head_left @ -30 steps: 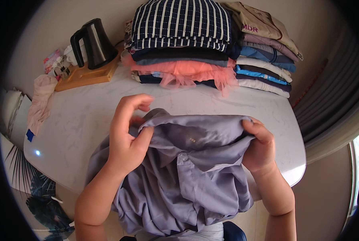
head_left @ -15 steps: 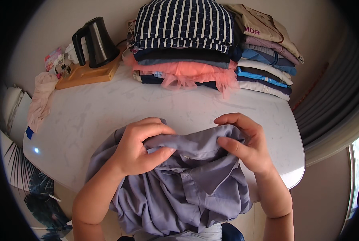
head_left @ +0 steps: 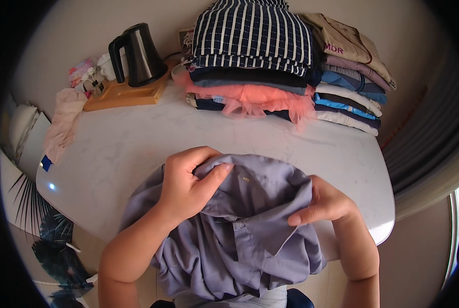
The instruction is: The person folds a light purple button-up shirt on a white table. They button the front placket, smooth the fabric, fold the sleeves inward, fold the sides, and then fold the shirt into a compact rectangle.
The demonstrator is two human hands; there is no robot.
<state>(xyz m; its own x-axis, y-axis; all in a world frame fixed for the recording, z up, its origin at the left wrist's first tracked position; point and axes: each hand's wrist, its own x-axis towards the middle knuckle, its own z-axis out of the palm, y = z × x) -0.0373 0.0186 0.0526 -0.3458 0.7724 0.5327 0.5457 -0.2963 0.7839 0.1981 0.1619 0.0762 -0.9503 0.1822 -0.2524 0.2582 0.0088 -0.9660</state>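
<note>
1. Crumpled lavender-grey cotton button-up shirt (head_left: 239,241): lies bunched at the near edge of the white marble-patterned table top (head_left: 132,149), its lower part spilling over the edge toward the person. The collar band faces up between the two hands.
2. Left hand (head_left: 188,187): clenched on the shirt's upper left fold, thumb laid along the collar, fingers curled over the cloth.
3. Right hand (head_left: 324,203): grasping the shirt's right side, cloth pinched between thumb and fingers, knuckles up.
4. Left stack of folded clothes (head_left: 250,61): at the far side of the table, well apart from the shirt; a navy top with white stripes on top, dark pieces beneath, a coral garment with a tulle frill (head_left: 255,100) near the bottom.
5. Right stack of folded clothes (head_left: 350,77): touching the left stack; a beige garment on top, then mauve, blue, white and navy layers.
6. Black and steel electric kettle (head_left: 137,54): upright on a light wooden tray (head_left: 124,95) at the far left corner of the table.
7. Small pale items (head_left: 90,72): beside the kettle on the tray; too small to tell what they are.
8. Pale pink cloth (head_left: 62,120): draped over the table's left edge, just beside the tray.
</note>
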